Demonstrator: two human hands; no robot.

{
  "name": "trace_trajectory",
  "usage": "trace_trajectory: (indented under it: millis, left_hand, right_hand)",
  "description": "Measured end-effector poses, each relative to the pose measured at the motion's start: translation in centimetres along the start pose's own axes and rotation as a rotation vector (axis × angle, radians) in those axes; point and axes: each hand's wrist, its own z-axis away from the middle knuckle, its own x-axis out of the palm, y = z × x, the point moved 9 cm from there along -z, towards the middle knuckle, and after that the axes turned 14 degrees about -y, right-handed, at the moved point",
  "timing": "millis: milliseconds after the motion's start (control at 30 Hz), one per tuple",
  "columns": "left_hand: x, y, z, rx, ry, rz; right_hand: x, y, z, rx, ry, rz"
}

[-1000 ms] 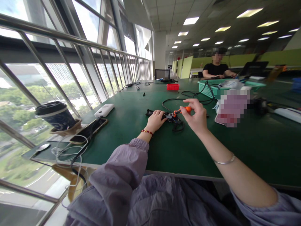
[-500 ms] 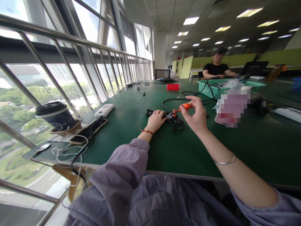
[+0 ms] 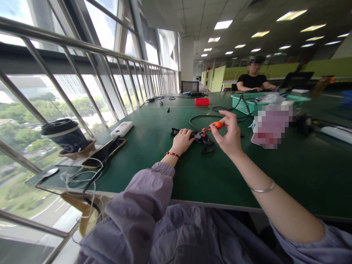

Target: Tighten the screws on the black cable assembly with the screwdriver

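Black device, well in from the near edge of the tabletop, is being worked on — left fingers gripping it, right fingers pinching an orange screwdriver angled to it — portion done or remaining not discernible.

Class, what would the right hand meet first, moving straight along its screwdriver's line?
Probably the black device, at the tip of the orange screwdriver; whether they touch is unclear.
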Motion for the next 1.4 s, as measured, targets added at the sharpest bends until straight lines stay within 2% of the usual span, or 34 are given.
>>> trace_trajectory:
  millis: [100,300,533,733,967,1200,1400]
  left_hand:
    - [0.09,-0.03,0.02,0.018,-0.004,0.030]
    - [0.24,0.02,0.07,0.038,0.001,0.017]
    - [0.11,0.10,0.04,0.018,-0.003,0.010]
    - [0.22,0.06,0.03,0.022,0.000,0.007]
    - [0.07,0.20,0.06,0.020,-0.008,-0.014]
    - [0.05,0.12,-0.09,0.012,-0.006,-0.006]
    - [-0.06,0.14,0.06,0.027,-0.004,0.008]
  right_hand:
    - [-0.05,-0.30,0.00,-0.046,0.011,-0.009]
    - [-0.04,0.45,-0.06,0.063,-0.011,0.068]
    - [-0.06,-0.48,-0.11,-0.020,-0.003,0.013]
    - [0.19,0.33,-0.11,0.045,-0.039,0.071]
    - [-0.01,-0.53,-0.06,-0.033,-0.015,-0.006]
    - [0.25,0.00,-0.23,0.041,-0.062,0.071]
    - [-0.05,-0.54,-0.06,-0.015,-0.023,0.033]
